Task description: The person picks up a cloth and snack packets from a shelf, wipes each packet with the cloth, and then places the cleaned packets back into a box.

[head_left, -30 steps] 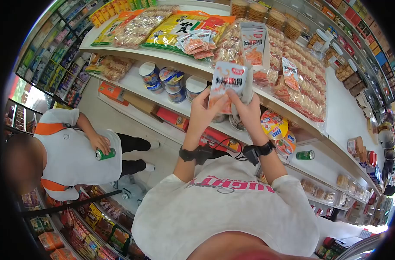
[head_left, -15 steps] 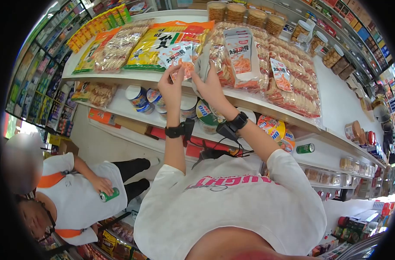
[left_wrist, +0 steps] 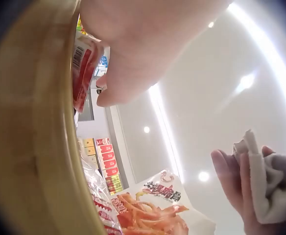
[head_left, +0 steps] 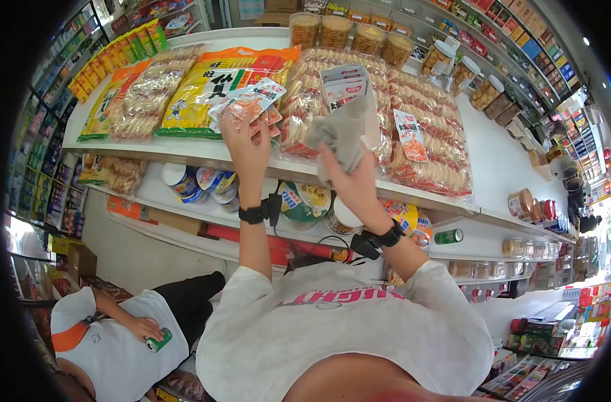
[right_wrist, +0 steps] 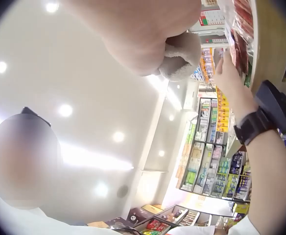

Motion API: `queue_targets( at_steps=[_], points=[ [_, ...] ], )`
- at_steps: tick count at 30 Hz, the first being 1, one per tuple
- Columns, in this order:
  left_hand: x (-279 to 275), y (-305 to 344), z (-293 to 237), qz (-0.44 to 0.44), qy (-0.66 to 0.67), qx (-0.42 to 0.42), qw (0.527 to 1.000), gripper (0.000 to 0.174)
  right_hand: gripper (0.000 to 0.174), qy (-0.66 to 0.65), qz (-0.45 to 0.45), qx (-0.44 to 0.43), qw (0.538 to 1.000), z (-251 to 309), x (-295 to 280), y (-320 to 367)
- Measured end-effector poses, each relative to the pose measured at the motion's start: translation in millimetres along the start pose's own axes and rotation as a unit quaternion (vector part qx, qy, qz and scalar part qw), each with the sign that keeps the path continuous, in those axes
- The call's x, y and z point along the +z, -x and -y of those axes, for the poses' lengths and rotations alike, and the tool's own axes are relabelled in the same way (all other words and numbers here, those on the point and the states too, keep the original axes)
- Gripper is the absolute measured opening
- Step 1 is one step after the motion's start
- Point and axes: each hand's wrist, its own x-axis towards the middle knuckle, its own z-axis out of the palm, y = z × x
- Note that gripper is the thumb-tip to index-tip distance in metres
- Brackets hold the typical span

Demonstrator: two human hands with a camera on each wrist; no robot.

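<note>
While aloft, right hand (head_left: pixel 353 182) around cloth (head_left: pixel 347 128)

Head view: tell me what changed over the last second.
The snack packet held earlier has gone leftward onto the pile on the yellow bag, with the left hand at it; the right hand let go and moved right, gripping the grey cloth. The bag and the single packet on the crackers stayed put.
</note>
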Motion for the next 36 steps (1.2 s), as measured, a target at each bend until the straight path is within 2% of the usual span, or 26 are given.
queue_targets(
  at_steps=[2, 3, 6, 9, 12, 14, 18, 21, 24, 27, 30, 33, 36],
  points=[
    [-2.9, 7.6, -0.2, 0.046, 0.075, 0.023, 0.996, 0.043, 0.032, 0.014, -0.017, 0.026, 0.999, 10.6, -13.9, -7.6],
    [-1.5, 10.3, 0.3, 0.058, 0.048, 0.026, 0.997, 0.041, 0.030, 0.019, -0.026, 0.039, 0.999, 14.0, -19.1, -11.4],
    [-1.5, 20.1, -2.8, 0.092, -0.024, 0.033, 0.995, 0.038, 0.031, 0.196, -0.048, -0.116, 0.972, 13.3, -32.5, -40.1],
    [-7.4, 21.7, -8.5, 0.103, -0.044, 0.043, 0.993, 0.037, 0.038, 0.314, -0.017, -0.209, 0.926, -15.3, -49.4, -68.4],
    [-15.2, 19.6, -19.2, 0.074, -0.005, 0.047, 0.996, 0.031, 0.043, 0.414, 0.029, -0.215, 0.884, -28.4, -54.5, -76.1],
    [-25.4, 17.9, -31.2, 0.038, 0.035, 0.046, 0.998, 0.027, 0.041, 0.432, 0.032, -0.220, 0.874, -28.0, -52.6, -75.1],
    [-41.5, 30.0, -51.2, 0.032, 0.151, 0.037, 0.987, 0.019, 0.040, 0.445, 0.008, -0.221, 0.868, -14.3, -52.2, -74.5],
    [-41.5, 49.3, -65.0, 0.042, 0.233, 0.012, 0.972, 0.017, 0.038, 0.411, 0.015, -0.183, 0.893, -17.1, -52.6, -66.7],
    [-39.4, 66.2, -81.9, 0.073, 0.278, -0.012, 0.958, 0.012, 0.044, 0.414, 0.020, -0.255, 0.874, -20.5, -55.6, -63.7],
    [-44.1, 73.7, -99.2, 0.083, 0.260, -0.003, 0.962, 0.019, 0.049, 0.367, -0.010, -0.272, 0.890, 1.0, -62.5, -53.4],
    [-50.5, 68.7, -116.0, 0.037, 0.266, -0.007, 0.963, 0.036, 0.054, 0.326, -0.113, -0.333, 0.878, 29.5, -69.2, -32.0],
    [-55.5, 63.0, -138.1, 0.059, 0.343, -0.011, 0.938, 0.056, 0.058, 0.289, -0.156, -0.327, 0.886, 42.0, -74.6, -3.5],
    [-63.9, 63.5, -172.2, 0.065, 0.342, 0.032, 0.937, 0.066, 0.062, 0.258, -0.152, -0.321, 0.898, 57.3, -86.5, 27.3]
  ],
)
